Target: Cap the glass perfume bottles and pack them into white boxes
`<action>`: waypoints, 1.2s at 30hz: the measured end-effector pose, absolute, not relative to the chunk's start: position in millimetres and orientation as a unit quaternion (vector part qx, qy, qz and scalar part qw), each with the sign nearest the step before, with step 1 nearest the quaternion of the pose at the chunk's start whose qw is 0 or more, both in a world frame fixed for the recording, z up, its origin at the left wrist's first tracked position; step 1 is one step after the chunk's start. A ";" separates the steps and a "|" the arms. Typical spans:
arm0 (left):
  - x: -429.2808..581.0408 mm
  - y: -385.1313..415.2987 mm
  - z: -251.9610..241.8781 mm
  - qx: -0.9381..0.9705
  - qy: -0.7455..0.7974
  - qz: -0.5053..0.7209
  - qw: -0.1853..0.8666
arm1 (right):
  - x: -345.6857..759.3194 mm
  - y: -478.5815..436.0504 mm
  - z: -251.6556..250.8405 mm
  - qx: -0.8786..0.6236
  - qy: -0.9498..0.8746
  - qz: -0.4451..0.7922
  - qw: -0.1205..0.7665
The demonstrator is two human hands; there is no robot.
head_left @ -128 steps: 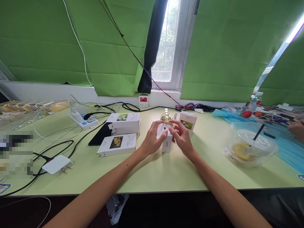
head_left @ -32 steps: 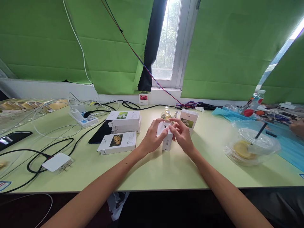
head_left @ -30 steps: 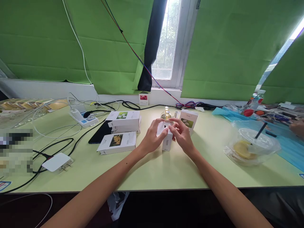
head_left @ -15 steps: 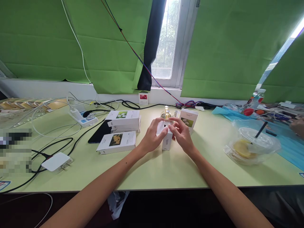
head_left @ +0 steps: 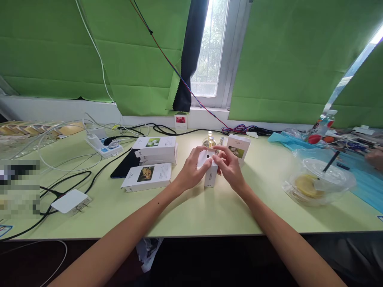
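A small white carton stands upright on the table in front of me, a narrow side facing me. My left hand grips it from the left, thumb at the top edge. From the right, my right hand holds it, with its thumb also at the top. The top end appears open, with a flap raised; what is inside is mostly hidden by my fingers. Just behind stand several small gold-capped bottles. A white box with a flower picture stands upright behind my right hand.
At left lie a flat white box, stacked white boxes, a dark tablet-like device, a power strip and a white charger among cables. At right sit a bagged lidded cup and blue plastic. Another person's hand shows far right.
The view has shifted very slightly. Both hands keep nearly the same hold on the carton, with only tiny finger movement at its top.
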State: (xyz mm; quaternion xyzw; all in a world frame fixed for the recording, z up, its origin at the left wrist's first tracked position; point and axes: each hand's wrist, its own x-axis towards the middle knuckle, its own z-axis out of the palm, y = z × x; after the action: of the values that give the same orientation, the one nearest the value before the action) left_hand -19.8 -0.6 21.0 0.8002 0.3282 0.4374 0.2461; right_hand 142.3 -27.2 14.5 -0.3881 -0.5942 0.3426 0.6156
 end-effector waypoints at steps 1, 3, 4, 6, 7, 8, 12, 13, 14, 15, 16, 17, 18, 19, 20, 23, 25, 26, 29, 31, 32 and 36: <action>-19.7 -0.7 21.2 0.800 0.329 0.437 0.248 | 142.4 -27.1 14.6 -0.389 -0.596 0.340 0.615; -19.5 -1.0 21.7 0.799 0.330 0.436 0.250 | 142.7 -27.0 15.0 -0.390 -0.598 0.338 0.614; -19.5 -1.2 21.9 0.799 0.332 0.435 0.251 | 142.8 -26.9 15.1 -0.390 -0.598 0.338 0.613; -19.3 -1.5 22.4 0.799 0.336 0.431 0.251 | 142.8 -27.0 15.5 -0.390 -0.597 0.339 0.614; -19.3 -1.6 22.6 0.799 0.337 0.429 0.251 | 142.8 -27.1 15.7 -0.389 -0.597 0.339 0.614; -19.3 -1.7 22.8 0.800 0.337 0.429 0.251 | 142.7 -27.2 15.8 -0.389 -0.596 0.339 0.615; -19.7 -1.8 23.1 0.800 0.335 0.427 0.255 | 142.3 -27.7 15.9 -0.388 -0.596 0.338 0.616; -19.7 -1.8 23.1 0.799 0.336 0.427 0.257 | 142.2 -27.8 15.9 -0.388 -0.596 0.338 0.616; -19.7 -1.8 22.9 0.799 0.336 0.427 0.257 | 142.2 -27.8 15.9 -0.388 -0.596 0.338 0.616; -19.7 -1.7 22.7 0.799 0.337 0.426 0.258 | 142.1 -27.9 15.9 -0.389 -0.596 0.338 0.616; -19.5 -1.6 22.4 0.799 0.337 0.426 0.258 | 142.1 -27.9 16.0 -0.388 -0.596 0.339 0.616; -19.4 -1.6 22.2 0.799 0.336 0.427 0.259 | 142.1 -27.9 15.9 -0.388 -0.596 0.339 0.616; -19.2 -1.5 22.0 0.799 0.335 0.427 0.260 | 142.1 -27.9 15.8 -0.387 -0.596 0.339 0.616; -19.0 -1.5 21.8 0.798 0.333 0.428 0.261 | 142.1 -27.7 15.6 -0.387 -0.596 0.338 0.616; -18.9 -1.6 21.6 0.798 0.332 0.428 0.264 | 142.2 -27.5 15.3 -0.387 -0.597 0.338 0.616; -19.2 -2.0 21.6 0.797 0.333 0.425 0.269 | 142.4 -26.6 14.1 -0.385 -0.598 0.339 0.616; -19.6 -2.0 21.6 0.798 0.335 0.422 0.270 | 142.5 -26.3 13.6 -0.381 -0.599 0.339 0.617; -19.8 -1.9 21.5 0.798 0.334 0.422 0.271 | 142.4 -26.4 13.6 -0.380 -0.600 0.338 0.617; -20.0 -1.5 20.9 0.798 0.330 0.424 0.272 | 142.2 -27.2 14.4 -0.380 -0.606 0.332 0.615; -20.0 -1.3 20.4 0.798 0.328 0.426 0.272 | 142.0 -27.9 15.2 -0.382 -0.607 0.331 0.613; -20.0 -1.3 20.2 0.798 0.327 0.427 0.272 | 141.9 -28.1 15.4 -0.383 -0.607 0.331 0.613; -20.2 -1.2 20.0 0.800 0.326 0.426 0.268 | 141.4 -28.3 15.5 -0.383 -0.606 0.331 0.613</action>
State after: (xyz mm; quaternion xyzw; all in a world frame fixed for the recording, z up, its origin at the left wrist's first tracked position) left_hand -20.2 -1.2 20.0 0.8004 0.3255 0.4265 0.2675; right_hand 141.4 -28.3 15.5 -0.3833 -0.6064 0.3313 0.6129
